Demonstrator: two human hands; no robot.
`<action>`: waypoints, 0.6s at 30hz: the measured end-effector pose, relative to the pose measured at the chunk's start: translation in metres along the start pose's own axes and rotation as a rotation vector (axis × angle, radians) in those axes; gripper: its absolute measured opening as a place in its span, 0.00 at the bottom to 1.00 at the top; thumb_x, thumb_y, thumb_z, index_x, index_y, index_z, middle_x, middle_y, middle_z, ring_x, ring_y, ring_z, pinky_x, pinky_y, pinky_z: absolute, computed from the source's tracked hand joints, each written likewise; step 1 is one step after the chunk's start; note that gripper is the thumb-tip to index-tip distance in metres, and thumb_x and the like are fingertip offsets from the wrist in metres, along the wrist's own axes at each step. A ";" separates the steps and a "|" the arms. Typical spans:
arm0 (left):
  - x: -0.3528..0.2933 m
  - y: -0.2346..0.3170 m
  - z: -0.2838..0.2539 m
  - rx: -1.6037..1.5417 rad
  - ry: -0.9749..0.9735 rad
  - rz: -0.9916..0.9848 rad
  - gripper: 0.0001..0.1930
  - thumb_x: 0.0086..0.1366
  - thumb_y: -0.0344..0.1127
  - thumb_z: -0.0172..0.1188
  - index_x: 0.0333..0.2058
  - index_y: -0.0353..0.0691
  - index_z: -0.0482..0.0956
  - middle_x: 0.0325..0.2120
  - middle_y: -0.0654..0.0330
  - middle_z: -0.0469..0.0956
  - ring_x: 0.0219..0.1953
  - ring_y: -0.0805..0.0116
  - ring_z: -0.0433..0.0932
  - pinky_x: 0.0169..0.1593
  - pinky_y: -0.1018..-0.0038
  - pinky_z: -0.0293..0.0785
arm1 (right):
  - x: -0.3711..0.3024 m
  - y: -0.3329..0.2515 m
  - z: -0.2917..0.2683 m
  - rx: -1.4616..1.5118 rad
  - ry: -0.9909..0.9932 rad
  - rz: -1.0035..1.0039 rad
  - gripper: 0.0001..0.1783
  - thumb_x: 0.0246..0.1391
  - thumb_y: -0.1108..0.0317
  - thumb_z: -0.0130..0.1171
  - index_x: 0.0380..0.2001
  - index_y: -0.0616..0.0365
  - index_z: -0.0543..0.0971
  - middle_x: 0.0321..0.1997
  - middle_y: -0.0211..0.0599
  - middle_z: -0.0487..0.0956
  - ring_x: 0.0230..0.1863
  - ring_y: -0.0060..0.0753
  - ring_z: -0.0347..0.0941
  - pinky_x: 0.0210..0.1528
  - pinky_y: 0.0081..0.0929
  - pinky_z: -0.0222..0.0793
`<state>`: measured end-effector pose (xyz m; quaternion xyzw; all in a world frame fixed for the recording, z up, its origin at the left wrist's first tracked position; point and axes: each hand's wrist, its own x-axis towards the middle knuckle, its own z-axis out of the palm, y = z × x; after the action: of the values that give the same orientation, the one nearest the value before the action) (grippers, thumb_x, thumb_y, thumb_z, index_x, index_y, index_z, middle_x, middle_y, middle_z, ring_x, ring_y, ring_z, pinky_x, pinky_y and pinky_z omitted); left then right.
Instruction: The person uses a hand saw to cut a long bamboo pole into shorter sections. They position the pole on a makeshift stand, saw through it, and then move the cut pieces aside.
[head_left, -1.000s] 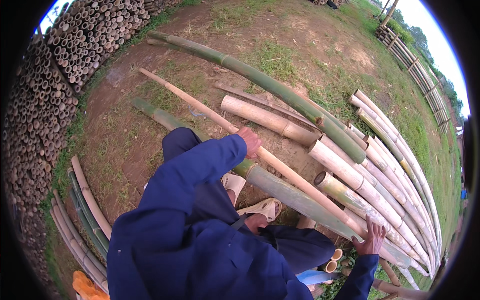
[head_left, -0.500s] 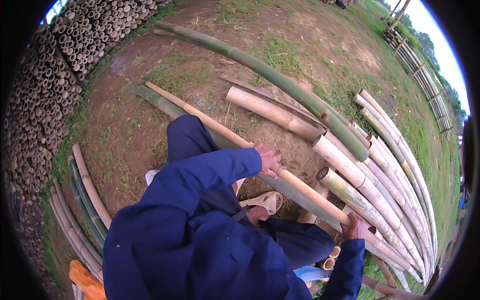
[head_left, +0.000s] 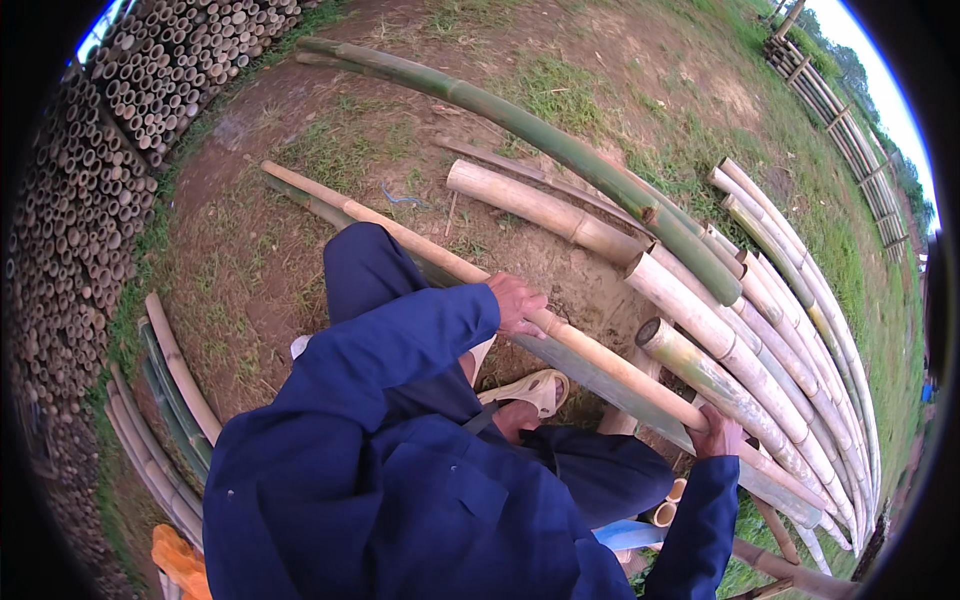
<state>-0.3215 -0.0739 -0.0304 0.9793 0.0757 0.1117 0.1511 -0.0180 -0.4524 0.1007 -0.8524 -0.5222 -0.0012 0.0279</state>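
A long, slender, tan bamboo pole runs slantwise from the upper left, past my raised knee, down to the right. My left hand is closed over its middle, the back of the hand upward. Farther along, my right hand grips the pole near its lower right part; some of those fingers are hidden. Directly beneath and alongside lies a grey-green bamboo length, partly covered by the pole and my leg. My sandalled foot is on the ground just below it.
Thick pale bamboo poles lie fanned out at the right. A long green bamboo pole crosses above them. Stacked bamboo ends form a wall at left. More poles and an orange bag lie at lower left.
The slender pole has shifted slightly toward the upper left. My left hand has moved the same way, and the gap between my hands is a little wider. The view has tilted slightly.
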 end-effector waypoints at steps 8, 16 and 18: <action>0.026 0.022 -0.012 -0.048 0.030 0.061 0.30 0.58 0.68 0.64 0.39 0.44 0.80 0.33 0.55 0.83 0.38 0.51 0.84 0.39 0.56 0.79 | -0.008 0.035 -0.012 0.042 -0.132 0.089 0.17 0.43 0.53 0.74 0.37 0.44 0.85 0.29 0.40 0.85 0.35 0.52 0.83 0.37 0.49 0.76; 0.058 0.040 0.038 -0.105 -0.063 0.059 0.27 0.61 0.61 0.67 0.40 0.41 0.79 0.32 0.49 0.80 0.36 0.42 0.81 0.39 0.52 0.75 | -0.032 0.081 0.026 0.076 -0.074 0.146 0.27 0.37 0.43 0.76 0.40 0.42 0.85 0.35 0.31 0.84 0.45 0.43 0.81 0.55 0.48 0.67; 0.067 0.040 0.042 -0.103 -0.101 0.051 0.27 0.62 0.60 0.67 0.42 0.40 0.79 0.33 0.47 0.80 0.37 0.41 0.80 0.40 0.52 0.75 | -0.033 0.083 0.019 0.088 -0.082 0.172 0.28 0.37 0.42 0.75 0.42 0.40 0.86 0.37 0.29 0.84 0.47 0.41 0.81 0.57 0.46 0.64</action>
<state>-0.2420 -0.1108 -0.0434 0.9762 0.0372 0.0698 0.2018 0.0399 -0.5184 0.0770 -0.8914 -0.4472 0.0592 0.0438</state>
